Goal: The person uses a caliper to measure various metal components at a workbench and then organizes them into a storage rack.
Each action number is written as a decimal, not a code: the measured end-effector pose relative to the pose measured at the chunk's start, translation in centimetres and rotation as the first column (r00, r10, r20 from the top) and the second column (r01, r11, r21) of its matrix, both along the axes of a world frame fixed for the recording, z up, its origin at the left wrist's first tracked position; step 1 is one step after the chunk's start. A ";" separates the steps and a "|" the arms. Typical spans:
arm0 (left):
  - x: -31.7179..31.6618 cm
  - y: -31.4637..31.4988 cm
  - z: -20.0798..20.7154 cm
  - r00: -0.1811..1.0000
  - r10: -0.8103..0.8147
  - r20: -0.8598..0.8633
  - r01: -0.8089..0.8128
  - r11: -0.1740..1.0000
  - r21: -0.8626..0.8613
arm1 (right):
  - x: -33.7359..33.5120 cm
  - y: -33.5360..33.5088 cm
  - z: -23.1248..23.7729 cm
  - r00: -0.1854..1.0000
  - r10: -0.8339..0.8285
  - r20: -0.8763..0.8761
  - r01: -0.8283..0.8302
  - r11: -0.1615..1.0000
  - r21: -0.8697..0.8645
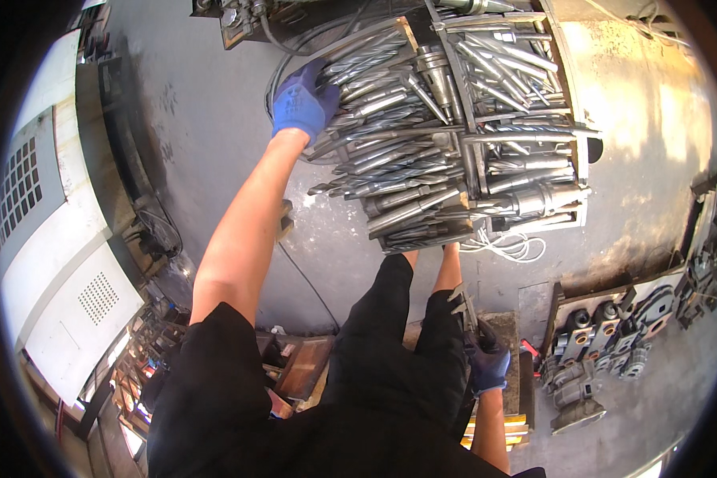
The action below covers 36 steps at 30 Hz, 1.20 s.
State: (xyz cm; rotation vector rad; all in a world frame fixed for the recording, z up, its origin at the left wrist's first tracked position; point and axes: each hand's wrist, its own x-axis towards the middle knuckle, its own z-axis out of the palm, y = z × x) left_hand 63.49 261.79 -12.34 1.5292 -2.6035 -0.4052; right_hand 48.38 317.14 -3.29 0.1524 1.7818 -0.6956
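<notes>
My left hand [301, 102], in a blue work glove, is at the left edge of a large pile of twist drill bits [394, 163]. Its fingers and thumb close around the end of a drill bit there; the fingertips are partly hidden among the metal. Low beside my right thigh, my right hand [488, 362], in a blue glove with a dark palm, is closed on a metal caliper [468, 309] whose jaws point up and away from me. Thick tool holders [434, 76] lie among the drill bits.
A divided rack [472, 151] holds more cutters and shanks on the right. White cord [510, 247] lies below it. Machine parts [577, 382] stand on the floor at right, a wooden box [307, 366] sits near my legs, and a white machine cabinet [72, 295] stands at left.
</notes>
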 end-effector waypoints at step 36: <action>4.4 -8.0 -7.7 0.957 0.211 -0.198 -0.119 0.910 0.396 | 1.4 -0.6 -0.5 0.988 0.084 -0.130 -0.093 0.994 -0.065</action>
